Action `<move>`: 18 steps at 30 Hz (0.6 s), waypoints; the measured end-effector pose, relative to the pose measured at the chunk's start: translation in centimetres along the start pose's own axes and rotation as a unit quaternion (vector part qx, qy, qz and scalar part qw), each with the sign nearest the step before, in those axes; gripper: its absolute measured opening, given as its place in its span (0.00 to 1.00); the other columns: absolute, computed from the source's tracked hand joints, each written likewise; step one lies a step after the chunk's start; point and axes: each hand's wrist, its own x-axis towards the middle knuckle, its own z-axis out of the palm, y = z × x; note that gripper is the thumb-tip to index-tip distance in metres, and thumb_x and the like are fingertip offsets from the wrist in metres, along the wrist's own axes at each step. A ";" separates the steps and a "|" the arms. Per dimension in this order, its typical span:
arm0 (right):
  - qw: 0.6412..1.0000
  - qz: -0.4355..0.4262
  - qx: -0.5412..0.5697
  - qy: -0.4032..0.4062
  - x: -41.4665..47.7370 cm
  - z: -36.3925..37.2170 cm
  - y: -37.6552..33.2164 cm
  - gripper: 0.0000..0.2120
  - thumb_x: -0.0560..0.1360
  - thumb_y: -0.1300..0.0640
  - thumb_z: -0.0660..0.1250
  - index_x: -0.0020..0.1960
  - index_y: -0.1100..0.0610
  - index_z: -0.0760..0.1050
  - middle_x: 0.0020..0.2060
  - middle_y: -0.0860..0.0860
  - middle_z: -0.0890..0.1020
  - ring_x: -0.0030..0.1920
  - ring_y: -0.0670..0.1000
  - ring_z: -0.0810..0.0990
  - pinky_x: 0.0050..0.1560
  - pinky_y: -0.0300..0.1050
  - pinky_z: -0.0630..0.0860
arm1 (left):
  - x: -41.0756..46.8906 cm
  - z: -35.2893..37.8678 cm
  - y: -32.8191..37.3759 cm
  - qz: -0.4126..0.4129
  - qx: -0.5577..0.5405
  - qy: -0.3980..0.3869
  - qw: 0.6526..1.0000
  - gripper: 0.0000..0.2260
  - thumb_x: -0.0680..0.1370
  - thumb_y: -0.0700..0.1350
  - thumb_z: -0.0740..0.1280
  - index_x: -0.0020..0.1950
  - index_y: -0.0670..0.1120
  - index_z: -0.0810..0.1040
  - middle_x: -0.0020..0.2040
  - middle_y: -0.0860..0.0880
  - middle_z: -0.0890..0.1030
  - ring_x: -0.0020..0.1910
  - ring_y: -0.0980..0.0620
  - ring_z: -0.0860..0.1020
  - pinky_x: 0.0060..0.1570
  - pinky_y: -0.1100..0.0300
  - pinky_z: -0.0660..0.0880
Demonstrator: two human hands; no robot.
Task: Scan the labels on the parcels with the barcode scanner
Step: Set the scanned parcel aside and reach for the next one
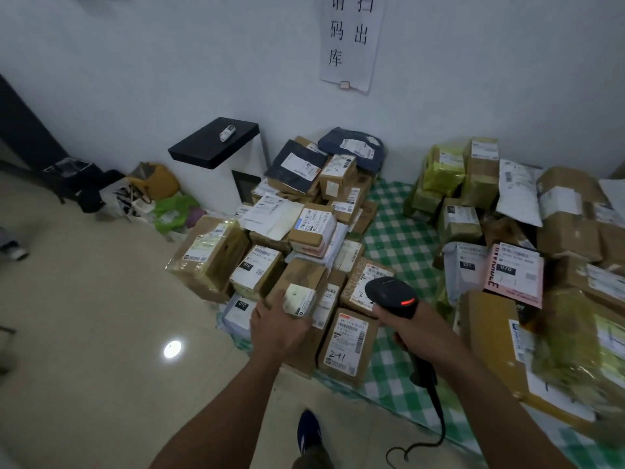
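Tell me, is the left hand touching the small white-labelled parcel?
Touching. The head view shows the left hand on the small white-labelled parcel, thumb against its left edge, fingers at its near edge.

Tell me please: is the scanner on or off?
On, it seems: the scanner shows a glowing red light on its head, and the right hand grips its handle.

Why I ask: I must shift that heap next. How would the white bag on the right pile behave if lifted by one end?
Probably floppy: the white bag looks like soft plastic, bulging and sagging over the cardboard boxes under it. Likely light for its size, as it is puffy. Its smooth skin may be slippery, so it could slide.
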 end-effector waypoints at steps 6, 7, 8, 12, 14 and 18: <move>1.000 -0.011 0.013 0.022 -2.0 -1.3 0.4 0.10 0.76 0.46 0.74 0.48 0.52 0.83 0.37 0.51 0.86 0.33 0.47 0.79 0.39 0.46 0.77 | -0.3 1.7 1.5 0.074 0.059 0.057 0.994 0.34 0.78 0.62 0.63 0.81 0.53 0.58 0.84 0.43 0.49 0.82 0.41 0.42 0.79 0.36 0.42; 0.999 -0.011 0.008 0.033 -2.5 -1.8 0.6 0.09 0.76 0.45 0.74 0.47 0.51 0.83 0.35 0.49 0.86 0.33 0.47 0.80 0.39 0.46 0.77 | -0.9 2.2 2.6 0.110 0.038 0.045 0.992 0.32 0.79 0.59 0.64 0.81 0.53 0.59 0.84 0.44 0.50 0.82 0.42 0.44 0.80 0.39 0.45; 0.999 -0.010 0.008 0.043 -3.1 -2.3 0.8 0.09 0.77 0.45 0.74 0.47 0.50 0.83 0.33 0.47 0.86 0.31 0.47 0.79 0.38 0.45 0.76 | -2.0 2.9 4.0 0.151 0.008 0.026 0.988 0.30 0.80 0.57 0.64 0.80 0.54 0.60 0.83 0.45 0.53 0.82 0.43 0.48 0.80 0.42 0.50; 0.993 0.004 0.064 0.096 -5.1 -4.9 2.6 0.07 0.77 0.48 0.75 0.51 0.51 0.81 0.34 0.48 0.86 0.29 0.48 0.78 0.36 0.46 0.74 | -6.6 5.0 11.2 0.199 -0.134 -0.108 0.965 0.23 0.82 0.52 0.68 0.76 0.52 0.69 0.71 0.54 0.70 0.69 0.54 0.71 0.69 0.57 0.70; 0.988 0.005 0.082 0.127 -6.2 -6.5 3.5 0.08 0.76 0.49 0.75 0.50 0.52 0.82 0.34 0.52 0.86 0.28 0.49 0.77 0.34 0.46 0.73 | -8.4 6.3 14.2 0.193 -0.155 -0.173 0.953 0.24 0.81 0.53 0.69 0.76 0.50 0.70 0.70 0.53 0.73 0.68 0.53 0.74 0.68 0.56 0.72; 0.975 0.032 0.123 0.182 -9.0 -9.7 5.6 0.07 0.77 0.50 0.75 0.50 0.53 0.81 0.33 0.52 0.86 0.27 0.47 0.78 0.32 0.43 0.75 | -11.6 8.0 19.2 0.189 -0.090 -0.251 0.945 0.29 0.79 0.59 0.70 0.77 0.50 0.68 0.72 0.51 0.74 0.70 0.49 0.74 0.63 0.59 0.70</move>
